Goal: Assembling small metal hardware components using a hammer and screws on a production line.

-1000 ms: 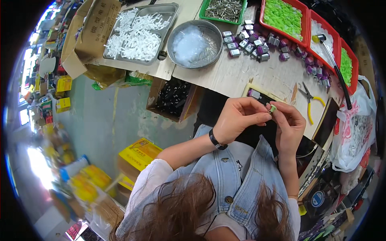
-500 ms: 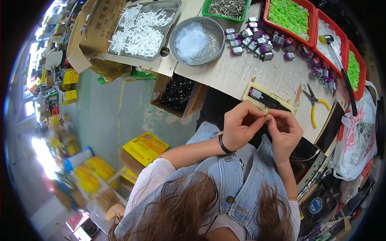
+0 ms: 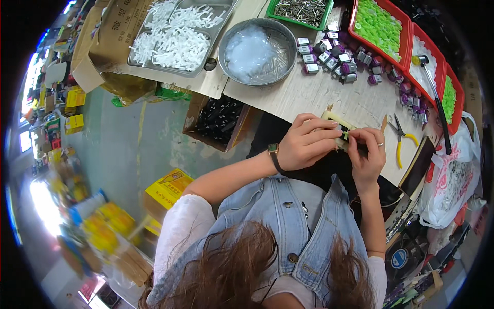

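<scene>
On the near edge of the bench lies a cream-coloured holder [image 3: 329, 115] with a black plastic housing [image 3: 344, 128] in it. My left hand [image 3: 304, 144] reaches over its left side, fingers bent down onto holder and housing; the thumb is mostly hidden. Against the housing, my right hand [image 3: 368, 152] has thumb and forefinger closed on a small yellow-green piece [image 3: 346, 135]. Fingers cover much of the housing, so how the piece sits against it cannot be made out. Right of that hand lie cutting pliers [image 3: 400, 136] with yellow handles.
Small motors [image 3: 333, 56] with purple ends spread across the bench. Behind are a round metal bowl [image 3: 222, 64], a tray [image 3: 193, 73] of white parts, a green tray [image 3: 323, 23] of metal pins and red trays [image 3: 406, 59]. A black-handled hammer [image 3: 439, 103] leans there. Below sits a box [image 3: 193, 114] of black parts.
Both hands have moved from a shared pinch in front of the holder up onto it. The left hand has opened out over the holder; the right brings the yellow-green piece to the housing.
</scene>
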A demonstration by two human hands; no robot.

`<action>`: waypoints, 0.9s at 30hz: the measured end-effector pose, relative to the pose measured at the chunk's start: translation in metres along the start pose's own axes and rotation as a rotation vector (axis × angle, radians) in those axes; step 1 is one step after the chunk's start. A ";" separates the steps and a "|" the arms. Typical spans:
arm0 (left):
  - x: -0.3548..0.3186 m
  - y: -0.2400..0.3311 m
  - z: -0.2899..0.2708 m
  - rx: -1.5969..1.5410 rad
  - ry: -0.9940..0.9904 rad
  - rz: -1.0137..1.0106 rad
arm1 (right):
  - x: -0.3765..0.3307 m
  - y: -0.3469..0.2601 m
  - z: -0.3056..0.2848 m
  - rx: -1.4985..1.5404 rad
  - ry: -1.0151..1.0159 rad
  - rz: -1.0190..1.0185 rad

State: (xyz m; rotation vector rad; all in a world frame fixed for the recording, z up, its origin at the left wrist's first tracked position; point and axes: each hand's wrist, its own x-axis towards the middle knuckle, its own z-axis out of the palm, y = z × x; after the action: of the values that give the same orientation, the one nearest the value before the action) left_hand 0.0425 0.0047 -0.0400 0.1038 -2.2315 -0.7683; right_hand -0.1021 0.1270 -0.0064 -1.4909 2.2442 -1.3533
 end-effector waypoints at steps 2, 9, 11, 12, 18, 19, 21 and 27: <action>0.001 -0.002 -0.002 -0.005 -0.023 0.026 | -0.002 0.005 0.000 -0.053 0.002 -0.048; 0.008 0.000 -0.010 0.116 -0.171 0.073 | -0.001 0.005 0.003 -0.180 -0.008 -0.095; 0.013 0.003 -0.014 0.180 -0.225 0.103 | 0.002 -0.001 -0.001 -0.203 -0.033 -0.064; 0.017 0.007 -0.015 0.219 -0.274 0.106 | 0.009 -0.001 -0.010 -0.182 -0.093 -0.044; 0.043 0.028 -0.027 0.331 -0.558 0.126 | 0.132 0.072 -0.103 -0.513 0.167 0.167; 0.047 0.026 -0.027 0.258 -0.519 0.106 | 0.148 0.090 -0.113 -0.545 0.079 0.158; 0.046 0.024 -0.032 0.124 -0.451 0.040 | 0.171 0.106 -0.112 -0.599 -0.062 0.153; 0.046 0.038 -0.046 -0.338 -0.094 -0.439 | 0.195 0.103 -0.094 -0.735 -0.206 0.205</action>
State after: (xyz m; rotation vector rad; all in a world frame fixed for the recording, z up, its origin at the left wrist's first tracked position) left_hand 0.0473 -0.0005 0.0353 0.4082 -2.1557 -1.4019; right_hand -0.3205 0.0416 0.0425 -1.4091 2.7910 -0.2878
